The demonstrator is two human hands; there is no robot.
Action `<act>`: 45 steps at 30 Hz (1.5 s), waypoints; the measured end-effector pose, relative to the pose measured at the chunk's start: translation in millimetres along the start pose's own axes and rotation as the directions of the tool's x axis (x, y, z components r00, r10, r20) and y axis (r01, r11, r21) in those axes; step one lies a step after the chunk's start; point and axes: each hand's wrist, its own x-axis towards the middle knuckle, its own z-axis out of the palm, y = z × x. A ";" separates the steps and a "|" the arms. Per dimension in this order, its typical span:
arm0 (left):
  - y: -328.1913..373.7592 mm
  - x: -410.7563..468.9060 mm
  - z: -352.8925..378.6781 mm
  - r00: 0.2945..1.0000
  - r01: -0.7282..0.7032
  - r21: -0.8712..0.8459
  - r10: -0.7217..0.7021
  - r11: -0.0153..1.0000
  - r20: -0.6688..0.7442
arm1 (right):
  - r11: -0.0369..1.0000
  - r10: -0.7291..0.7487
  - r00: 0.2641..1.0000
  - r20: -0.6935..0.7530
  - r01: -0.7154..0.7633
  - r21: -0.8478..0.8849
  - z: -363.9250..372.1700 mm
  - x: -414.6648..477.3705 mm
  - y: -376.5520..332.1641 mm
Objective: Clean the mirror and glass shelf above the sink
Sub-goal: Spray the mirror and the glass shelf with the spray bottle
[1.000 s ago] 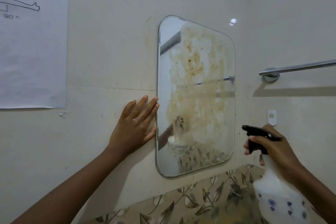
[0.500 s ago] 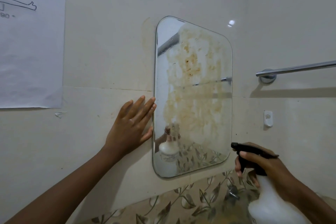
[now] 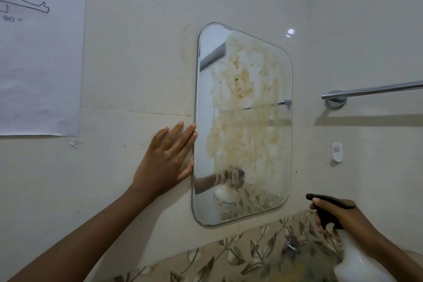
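Note:
A rounded rectangular mirror (image 3: 242, 121) hangs on the cream tiled wall, smeared with brownish-yellow stains across its middle and beaded with droplets on its left side. My left hand (image 3: 166, 159) lies flat on the wall, fingers spread, fingertips touching the mirror's left edge. My right hand (image 3: 338, 217) grips a white spray bottle (image 3: 357, 261) by its black trigger head, below and right of the mirror, nozzle pointing left. The bottle's reflection shows low in the mirror. No glass shelf is in view.
A chrome towel bar (image 3: 370, 90) sticks out from the wall on the right. A small white hook (image 3: 337, 152) sits below it. A paper sheet with a drawing (image 3: 39, 57) is taped at the upper left. Leaf-patterned tiles (image 3: 240, 256) run along the bottom.
My right hand with the spray bottle has dropped lower and away from the mirror. My left hand has stayed flat on the wall at the mirror's edge.

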 end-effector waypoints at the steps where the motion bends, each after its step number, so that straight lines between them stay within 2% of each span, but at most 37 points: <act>1: 0.0 -0.1 0.2 1.000 0.000 -0.001 0.000 1.000 -0.002 | 1.000 -0.007 0.999 0.040 0.007 -0.005 4.2 -1.6 -1.3; 7: -0.1 0.1 -0.5 1.000 -0.001 -0.011 0.001 1.000 -0.008 | 0.999 -0.034 0.979 0.199 0.033 0.006 33.0 -6.8 -11.0; 11: 0.1 0.1 0.8 1.000 0.002 -0.016 -0.002 1.000 -0.013 | 0.985 -0.168 0.954 0.249 0.171 0.010 45.9 -2.2 -40.7; 17: 0.3 -0.1 1.2 1.000 0.004 -0.012 -0.004 1.000 -0.002 | 0.909 -0.415 0.909 0.025 0.413 0.061 36.6 31.8 -113.4; 21: 0.2 -0.6 1.0 1.000 0.003 -0.005 -0.003 1.000 -0.004 | 0.855 -0.491 0.865 -0.106 0.501 0.132 19.7 53.3 -163.2; 26: 0.0 -0.4 1.2 1.000 0.001 0.001 -0.001 1.000 -0.026 | 0.879 -0.392 0.870 -0.298 0.450 0.156 -15.6 78.8 -181.6; 29: 0.4 0.3 1.2 1.000 -0.001 0.007 0.001 1.000 -0.030 | 0.898 -0.267 0.907 -0.326 0.357 0.259 -31.0 86.4 -174.2; 31: 0.6 0.3 1.1 0.999 0.000 0.008 0.000 1.000 -0.033 | 0.885 -0.247 0.909 -0.334 0.353 0.305 -33.8 86.8 -163.7; 37: 0.0 0.2 0.9 0.999 -0.005 0.012 0.005 1.000 -0.032 | 0.956 -0.255 0.947 -0.195 0.276 0.093 -34.4 73.3 -116.3; 45: 0.3 -0.8 2.0 1.000 -0.009 0.016 0.009 1.000 -0.027 | 0.998 -0.069 0.983 -0.172 0.069 -0.004 -41.0 53.9 -44.4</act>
